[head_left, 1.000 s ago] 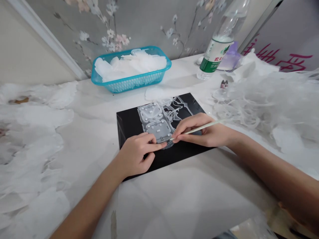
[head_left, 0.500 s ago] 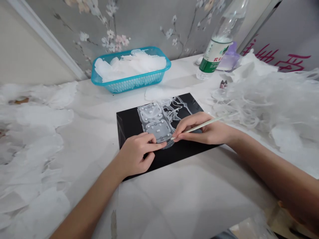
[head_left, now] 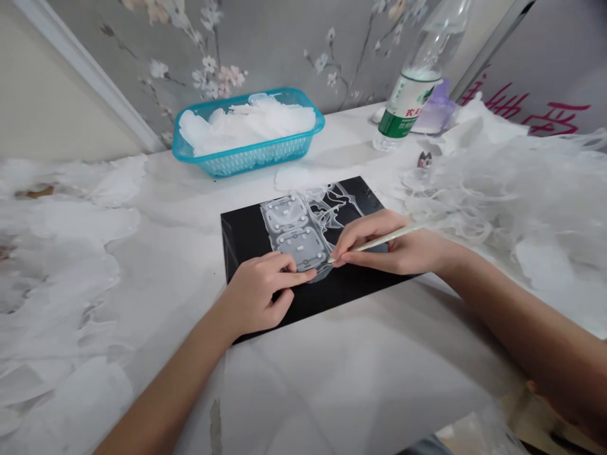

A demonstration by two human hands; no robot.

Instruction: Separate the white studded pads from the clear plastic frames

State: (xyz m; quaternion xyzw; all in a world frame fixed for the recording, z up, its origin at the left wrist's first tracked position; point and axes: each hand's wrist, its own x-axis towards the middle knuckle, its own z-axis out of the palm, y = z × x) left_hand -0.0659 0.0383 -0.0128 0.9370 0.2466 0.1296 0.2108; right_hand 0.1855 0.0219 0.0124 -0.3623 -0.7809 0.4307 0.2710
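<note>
A black board (head_left: 327, 300) lies at a slant on the white table, with a translucent plastic piece (head_left: 300, 243) on it. The piece has two rounded-rectangle shapes with small raised dots, and thin web-like strips (head_left: 327, 212) spread beside it. My left hand (head_left: 260, 292) presses an outstretched index finger on the piece's near edge; its thumb stands apart and nothing is gripped. In my right hand (head_left: 386, 243) a thin pale stick (head_left: 401, 232) is pinched like a pen. Its tip meets the near right corner of the piece, close to my left fingertip.
A blue basket (head_left: 256, 161) full of white translucent pieces stands behind the board. To its right is a water bottle (head_left: 403, 107) beside a purple item (head_left: 436, 110). Thin clear scraps (head_left: 531, 196) heap up at right, and white pieces (head_left: 61, 253) pile at left. A small dark clip-like object (head_left: 425, 160) lies nearby.
The right hand and stick have shifted very slightly, with the tip still at the piece's corner. My left hand stays in place.
</note>
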